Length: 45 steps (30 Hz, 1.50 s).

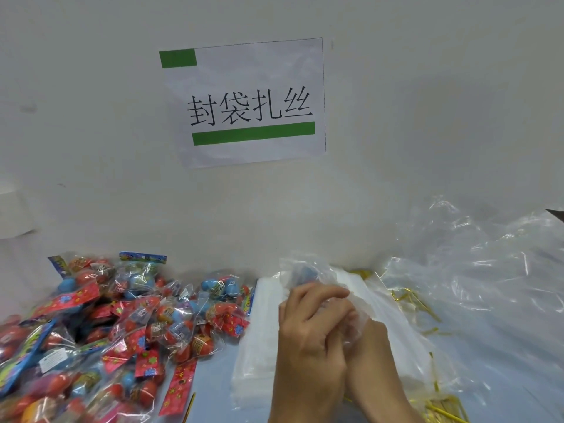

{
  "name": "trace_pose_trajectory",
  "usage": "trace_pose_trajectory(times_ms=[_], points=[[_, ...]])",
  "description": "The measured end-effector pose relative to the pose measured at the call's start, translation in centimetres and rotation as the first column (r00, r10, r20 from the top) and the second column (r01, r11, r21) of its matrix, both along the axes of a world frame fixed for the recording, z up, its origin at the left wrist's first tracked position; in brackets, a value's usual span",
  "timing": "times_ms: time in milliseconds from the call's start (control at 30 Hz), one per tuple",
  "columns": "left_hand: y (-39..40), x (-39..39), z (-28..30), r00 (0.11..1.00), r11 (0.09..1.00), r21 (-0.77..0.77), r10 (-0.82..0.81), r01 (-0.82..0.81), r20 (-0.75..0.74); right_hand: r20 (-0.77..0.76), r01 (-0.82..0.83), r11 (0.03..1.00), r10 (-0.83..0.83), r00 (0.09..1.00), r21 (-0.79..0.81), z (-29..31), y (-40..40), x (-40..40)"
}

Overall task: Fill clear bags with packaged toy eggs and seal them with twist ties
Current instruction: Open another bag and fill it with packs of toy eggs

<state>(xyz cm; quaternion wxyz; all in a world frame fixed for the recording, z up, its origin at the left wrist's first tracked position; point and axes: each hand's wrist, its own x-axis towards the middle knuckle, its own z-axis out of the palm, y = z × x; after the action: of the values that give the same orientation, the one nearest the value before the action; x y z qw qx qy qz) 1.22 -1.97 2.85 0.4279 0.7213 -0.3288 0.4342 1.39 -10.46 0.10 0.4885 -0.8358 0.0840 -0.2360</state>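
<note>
Two bare hands meet low in the middle, both gripping one clear bag (308,276): the left hand (308,340) curls its fingers (323,293) around the gathered plastic, and the right hand (370,346), just behind and partly hidden, pinches the same plastic. The bag rises just above the fingertips with something blue inside, too blurred to name. A heap of packaged toy eggs (122,325) in red and blue lies well left of the fingers, a stack of flat clear bags (265,346) sits under the hands, gold twist ties (409,300) are scattered just right of them, and a paper sign (244,102) hangs on the wall above
</note>
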Motion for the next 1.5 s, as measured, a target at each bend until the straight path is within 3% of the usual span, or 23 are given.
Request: trace_pose_trajectory(times_ms=[100,200,300,400,467,533,600,667,767,867,967,1000,1033,1100,1200,1267,1367,1433,1500], points=[[0.0,0.1,0.0,1.0,1.0,-0.016,-0.019,0.019,-0.007,-0.085,0.101,0.993,-0.106,0.991,-0.064,-1.2,0.2,0.7],[0.0,0.1,0.0,0.998,0.998,-0.039,-0.058,0.057,-0.007,-0.149,0.058,0.998,-0.059,0.987,-0.01,-1.7,0.0,0.7],[0.4,-0.3,0.3,1.0,0.989,-0.148,-0.024,0.02,-0.019,-0.1,0.073,0.997,-0.071,0.992,0.02,-0.3,-0.7,0.4],[0.9,-0.6,0.6,0.982,0.904,-0.409,0.053,-0.123,-0.18,-0.072,0.027,0.904,0.004,0.997,0.427,1.6,-0.8,0.1],[1.3,-0.3,0.7,0.883,0.822,-0.517,-0.036,-0.24,-0.468,-0.028,-0.052,0.718,0.099,0.995,0.694,2.5,-0.7,-0.1],[1.6,0.3,0.1,0.646,0.835,-0.508,-0.27,-0.213,-0.714,0.074,-0.153,0.545,0.165,0.984,0.824,2.9,-0.3,-0.4],[1.4,0.7,-0.7,0.414,0.852,-0.521,-0.456,-0.051,-0.787,0.16,-0.239,0.458,0.205,0.966,0.856,3.0,0.0,-0.5],[1.0,0.9,-1.4,0.256,0.805,-0.587,-0.587,0.087,-0.768,0.212,-0.29,0.378,0.235,0.949,0.879,3.2,-0.2,-0.7],[0.9,1.2,-2.3,0.196,0.823,-0.53,-0.565,0.205,-0.802,0.302,-0.357,0.215,0.25,0.92,0.909,3.6,-0.9,-0.8],[1.5,1.5,-2.7,0.169,0.84,-0.486,-0.53,0.241,-0.831,0.333,-0.381,0.163,0.258,0.907,0.91,3.5,-1.3,-0.8],[1.7,1.2,-2.3,0.216,0.872,-0.452,-0.486,0.189,-0.847,0.288,-0.338,0.221,0.232,0.929,0.915,3.3,-1.1,-0.7],[1.8,1.1,-2.2,0.269,0.883,-0.448,-0.47,0.141,-0.841,0.246,-0.303,0.313,0.207,0.947,0.9,3.0,-1.2,-0.6],[1.9,1.1,-2.1,0.343,0.886,-0.458,-0.454,0.076,-0.822,0.179,-0.241,0.465,0.173,0.968,0.852,2.9,-1.3,-0.5],[2.3,0.9,-1.6,0.507,0.858,-0.513,-0.428,-0.033,-0.748,0.081,-0.102,0.739,0.065,0.995,0.666,3.0,-2.0,-0.4],[3.3,0.7,-0.8,0.753,0.857,-0.514,-0.313,-0.038,-0.579,-0.03,-0.133,0.927,0.153,0.988,0.35,4.1,-2.6,-1.1],[4.0,0.9,-0.8,0.819,0.933,-0.359,-0.213,0.01,-0.532,-0.184,-0.207,0.965,0.235,0.954,0.162,4.8,-2.5,-1.6],[4.5,1.3,-0.9,0.841,0.996,-0.067,-0.082,0.055,-0.534,-0.299,-0.266,0.964,0.25,0.921,-0.011,5.3,-2.2,-2.0],[4.6,1.4,-1.1,0.846,0.995,-0.072,-0.092,0.064,-0.526,-0.321,-0.339,0.938,0.303,0.897,-0.064,5.7,-2.3,-2.4],[4.5,1.5,-1.1,0.851,0.989,-0.148,-0.087,0.011,-0.517,-0.308,-0.426,0.904,0.413,0.857,0.027,6.4,-2.4,-3.1]])
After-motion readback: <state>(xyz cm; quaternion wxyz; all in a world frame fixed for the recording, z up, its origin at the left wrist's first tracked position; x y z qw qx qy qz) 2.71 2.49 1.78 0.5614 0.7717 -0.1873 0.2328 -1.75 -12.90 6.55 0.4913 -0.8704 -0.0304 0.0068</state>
